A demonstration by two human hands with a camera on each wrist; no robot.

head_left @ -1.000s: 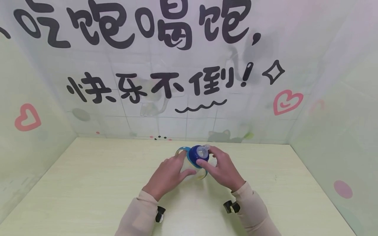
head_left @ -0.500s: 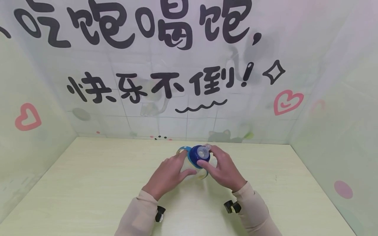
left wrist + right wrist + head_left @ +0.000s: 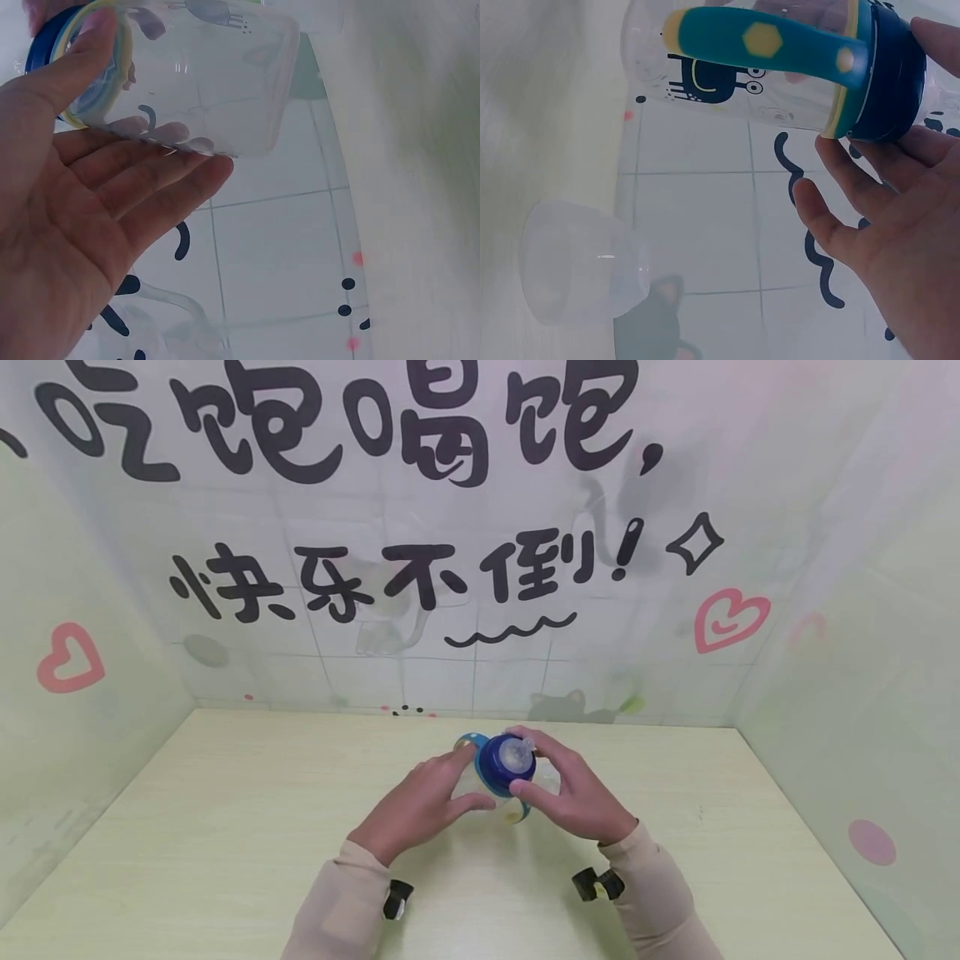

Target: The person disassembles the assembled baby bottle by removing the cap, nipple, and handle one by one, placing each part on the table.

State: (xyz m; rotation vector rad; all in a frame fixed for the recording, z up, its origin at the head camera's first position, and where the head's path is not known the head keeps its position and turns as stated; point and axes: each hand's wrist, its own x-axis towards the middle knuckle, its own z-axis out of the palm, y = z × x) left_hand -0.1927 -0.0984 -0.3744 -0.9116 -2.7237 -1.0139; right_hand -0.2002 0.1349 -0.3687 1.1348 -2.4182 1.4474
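Observation:
A clear baby bottle (image 3: 202, 75) with a dark blue screw collar (image 3: 495, 768) and a translucent teat (image 3: 519, 755) stands on the table. Teal handles (image 3: 780, 46) with yellow patches stick out from its neck. My left hand (image 3: 420, 806) holds the bottle from the left, thumb at the neck ring and fingers along the body in the left wrist view. From the right, my right hand (image 3: 585, 793) grips the blue collar between thumb and fingers. Part of the bottle body is hidden under the collar and behind the hands.
A translucent dome-shaped cap (image 3: 585, 262) stands on the pale wooden table (image 3: 225, 827) near the bottle, mostly hidden behind the right hand in the head view. Printed panels (image 3: 420, 677) enclose the table at the back and both sides.
My right hand has shifted slightly right and its thumb sits lower on the collar. The collar and teat have turned a little. My left hand has moved slightly left, still holding the bottle.

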